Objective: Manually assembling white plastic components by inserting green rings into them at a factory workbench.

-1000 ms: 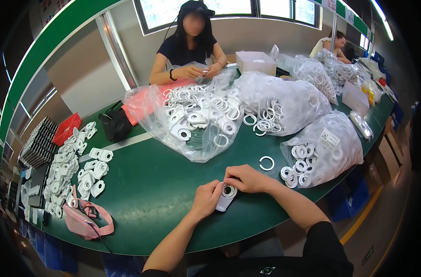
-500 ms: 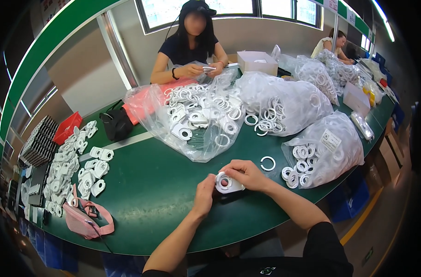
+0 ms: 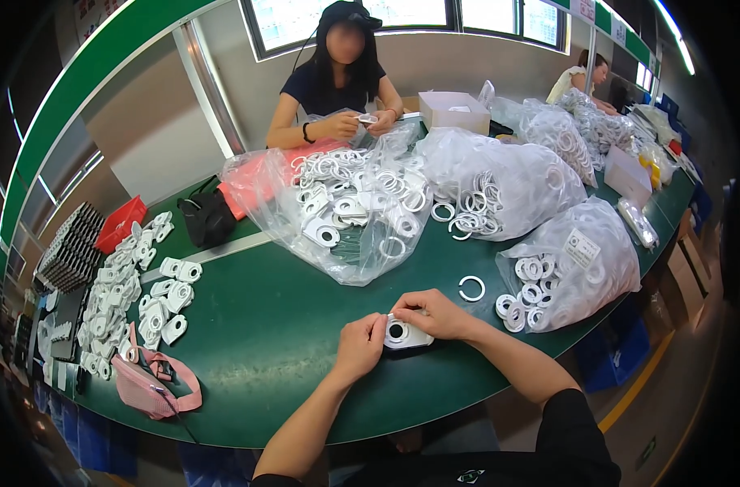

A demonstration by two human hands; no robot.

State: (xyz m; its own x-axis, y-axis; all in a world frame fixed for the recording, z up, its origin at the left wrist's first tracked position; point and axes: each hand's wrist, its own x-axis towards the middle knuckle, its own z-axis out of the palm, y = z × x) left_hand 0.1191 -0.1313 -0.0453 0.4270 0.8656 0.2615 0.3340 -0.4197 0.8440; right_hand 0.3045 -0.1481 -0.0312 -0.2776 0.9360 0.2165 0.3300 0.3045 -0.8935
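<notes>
Between my hands, low over the front of the table, is a white plastic housing (image 3: 410, 334) with a round hole near its left end. My left hand (image 3: 360, 345) grips its left edge, thumb and fingers closed on it. From the right, my right hand (image 3: 431, 315) pinches its upper edge, fingers bent over the top. The hole shows dark, and part of the housing is hidden under my fingers. Beyond my right hand, a loose white open ring (image 3: 471, 288) lies on the green table (image 3: 264, 349).
Clear plastic bags of white rings (image 3: 585, 260) and housings (image 3: 337, 211) cover the far and right side. A pile of white housings (image 3: 110, 300), a pink bag (image 3: 155, 385) and a red bin (image 3: 120, 225) are at left. A co-worker (image 3: 337, 89) handles a white part opposite.
My hands have lowered slightly with the housing. My right fingers have shifted along its upper edge, and the fingertip that showed through the hole is gone from it.
</notes>
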